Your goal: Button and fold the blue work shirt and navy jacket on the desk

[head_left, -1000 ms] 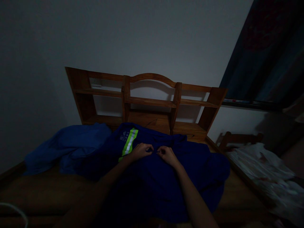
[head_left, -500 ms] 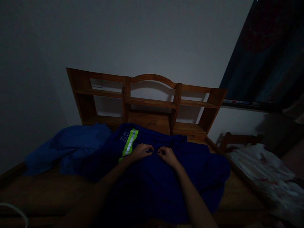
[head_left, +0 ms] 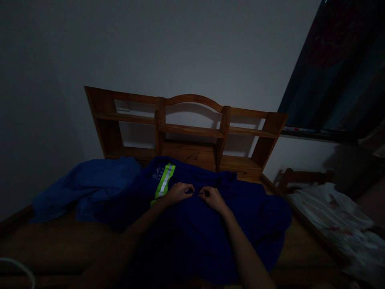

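Note:
A dark blue work jacket [head_left: 192, 233] lies spread over a wooden surface, with a yellow-green and silver reflective strip [head_left: 165, 179] and small pale lettering on its left part. My left hand [head_left: 179, 193] rests on the jacket just right of the strip, thumb and fingertips pinched on the cloth. Close beside it, a small gap away, my right hand [head_left: 211, 196] pinches the same jacket. Whether a button or an edge sits between the fingertips is too dark to make out. A lighter blue cloth [head_left: 99, 176] lies crumpled at the left, against the jacket.
Behind the jacket stands a wooden shelf unit [head_left: 192, 129] against the wall. White plastic bags [head_left: 331, 204] are heaped at the right, near a wooden chair back [head_left: 306, 176]. A dark curtain [head_left: 331, 80] hangs at upper right. A pale cord [head_left: 19, 265] curves at lower left.

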The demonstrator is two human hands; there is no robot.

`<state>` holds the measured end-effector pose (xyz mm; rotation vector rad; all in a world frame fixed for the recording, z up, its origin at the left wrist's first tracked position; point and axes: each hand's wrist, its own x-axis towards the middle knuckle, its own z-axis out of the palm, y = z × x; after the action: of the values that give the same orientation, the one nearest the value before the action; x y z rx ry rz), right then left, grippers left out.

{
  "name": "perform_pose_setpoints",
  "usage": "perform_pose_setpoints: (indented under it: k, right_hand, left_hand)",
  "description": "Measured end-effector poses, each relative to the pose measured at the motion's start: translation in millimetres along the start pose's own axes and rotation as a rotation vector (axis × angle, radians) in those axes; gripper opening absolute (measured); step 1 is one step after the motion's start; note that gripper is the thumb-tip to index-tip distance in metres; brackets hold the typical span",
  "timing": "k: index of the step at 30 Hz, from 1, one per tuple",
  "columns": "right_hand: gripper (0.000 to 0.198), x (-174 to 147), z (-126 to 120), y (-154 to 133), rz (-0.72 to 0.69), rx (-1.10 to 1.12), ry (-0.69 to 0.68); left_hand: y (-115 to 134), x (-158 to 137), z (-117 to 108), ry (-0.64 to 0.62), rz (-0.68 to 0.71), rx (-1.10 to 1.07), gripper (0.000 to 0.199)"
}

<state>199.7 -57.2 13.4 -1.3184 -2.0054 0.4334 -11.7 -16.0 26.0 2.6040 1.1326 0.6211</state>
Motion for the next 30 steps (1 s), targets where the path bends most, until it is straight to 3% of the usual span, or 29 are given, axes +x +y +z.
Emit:
perform_pose_setpoints:
  k: [30]
  right_hand:
    - [0.010,0.2,1.1,-0.7,-0.025,-0.042,0.005]
  left_hand:
    - [-2.6,0.7,-0.9,-0.057,0.053,-0.048,0.030]
